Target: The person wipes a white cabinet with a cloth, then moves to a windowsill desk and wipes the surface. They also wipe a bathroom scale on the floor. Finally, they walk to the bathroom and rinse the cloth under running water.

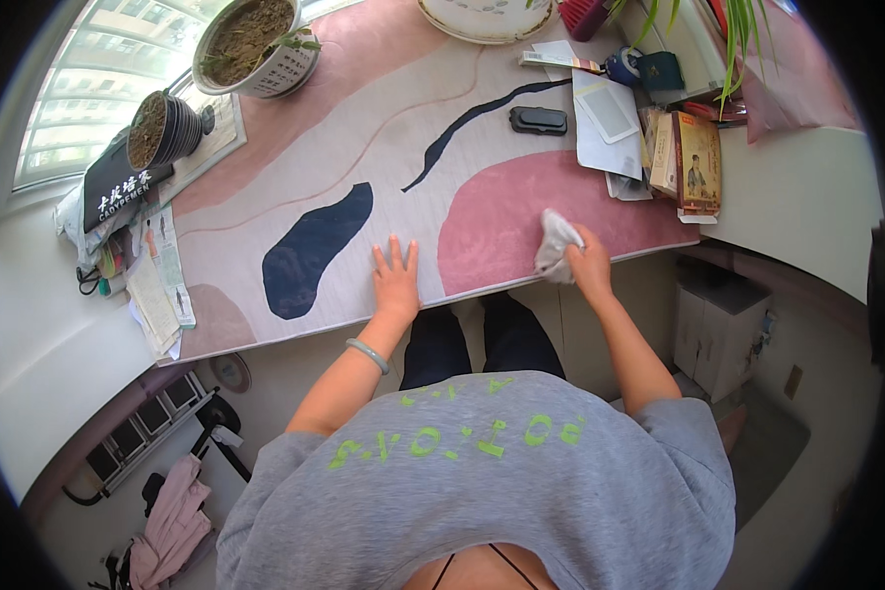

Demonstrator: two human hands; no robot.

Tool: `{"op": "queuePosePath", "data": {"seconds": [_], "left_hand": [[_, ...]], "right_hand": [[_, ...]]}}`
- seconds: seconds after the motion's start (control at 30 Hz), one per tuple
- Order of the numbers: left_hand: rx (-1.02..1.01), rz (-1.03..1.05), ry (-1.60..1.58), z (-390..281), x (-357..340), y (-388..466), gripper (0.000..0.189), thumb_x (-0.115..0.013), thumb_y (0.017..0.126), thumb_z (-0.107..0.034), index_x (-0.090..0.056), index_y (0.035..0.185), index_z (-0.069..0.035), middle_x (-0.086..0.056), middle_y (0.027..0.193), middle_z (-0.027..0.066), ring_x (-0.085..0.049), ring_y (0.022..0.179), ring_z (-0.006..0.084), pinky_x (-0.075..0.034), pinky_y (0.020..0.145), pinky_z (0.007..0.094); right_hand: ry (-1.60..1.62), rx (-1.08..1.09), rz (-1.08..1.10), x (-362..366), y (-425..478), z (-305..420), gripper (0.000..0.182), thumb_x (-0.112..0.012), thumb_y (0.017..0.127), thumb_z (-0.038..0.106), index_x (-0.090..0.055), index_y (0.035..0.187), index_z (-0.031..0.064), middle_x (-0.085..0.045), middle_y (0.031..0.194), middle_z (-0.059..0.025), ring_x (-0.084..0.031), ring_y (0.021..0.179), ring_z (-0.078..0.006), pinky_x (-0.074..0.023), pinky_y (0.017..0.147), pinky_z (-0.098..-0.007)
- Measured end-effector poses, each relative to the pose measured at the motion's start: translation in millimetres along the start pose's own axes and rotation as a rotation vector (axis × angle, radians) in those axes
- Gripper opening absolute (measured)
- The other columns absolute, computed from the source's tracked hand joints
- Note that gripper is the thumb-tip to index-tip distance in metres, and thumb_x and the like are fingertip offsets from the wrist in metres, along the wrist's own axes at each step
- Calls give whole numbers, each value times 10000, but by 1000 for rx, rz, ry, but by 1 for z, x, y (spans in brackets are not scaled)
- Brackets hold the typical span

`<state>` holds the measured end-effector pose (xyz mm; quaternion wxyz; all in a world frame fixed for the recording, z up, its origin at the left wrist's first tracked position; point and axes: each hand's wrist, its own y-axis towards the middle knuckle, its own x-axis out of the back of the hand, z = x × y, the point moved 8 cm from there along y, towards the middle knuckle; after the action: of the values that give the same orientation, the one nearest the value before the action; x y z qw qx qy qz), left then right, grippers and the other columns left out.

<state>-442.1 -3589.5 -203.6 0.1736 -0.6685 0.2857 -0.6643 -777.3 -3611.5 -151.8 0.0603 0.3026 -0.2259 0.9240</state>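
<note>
My left hand (397,280) rests with spread fingers on the patterned cloth cover (405,214), near its front edge, and holds nothing. It lies between a dark blue printed shape and a pink printed one; a bracelet circles the wrist. To the right, my right hand (590,258) grips a crumpled whitish cloth (555,243) at the front edge of the pink area. The cloth hangs from the fingers and partly overlaps the edge; whether it touches the surface all along is unclear.
Potted plants (269,74) and a small striped pot (162,133) stand by the window. Papers (158,295) lie at the left end. A black case (538,121), a white envelope (627,151), an illustrated box (697,166) and a white planter (487,18) are at the back and right.
</note>
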Motion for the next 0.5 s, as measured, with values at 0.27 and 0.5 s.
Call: {"op": "queuePosePath", "data": {"seconds": [0.27,0.5], "left_hand": [[14,-9,-2,2,-1,-1,1108,-819,591,-227,-144,1468,-179,-61,1510,186,-146,1335,498,-372,983,502],[34,-26,-6,2,-7,1,1014,-748,647,-133,-156,1469,-184,-46,1515,181,-127,1342,497,-350,999,535]], "right_hand": [[6,277,584,-137,-38,58,348,-553,722,73,-642,1059,81,-641,1005,-171,-590,1001,-325,-464,873,-372],[-71,444,-8,-75,114,132,391,-549,745,88,-600,1132,106,-585,1135,-164,-572,1002,-343,-471,853,-391]]}}
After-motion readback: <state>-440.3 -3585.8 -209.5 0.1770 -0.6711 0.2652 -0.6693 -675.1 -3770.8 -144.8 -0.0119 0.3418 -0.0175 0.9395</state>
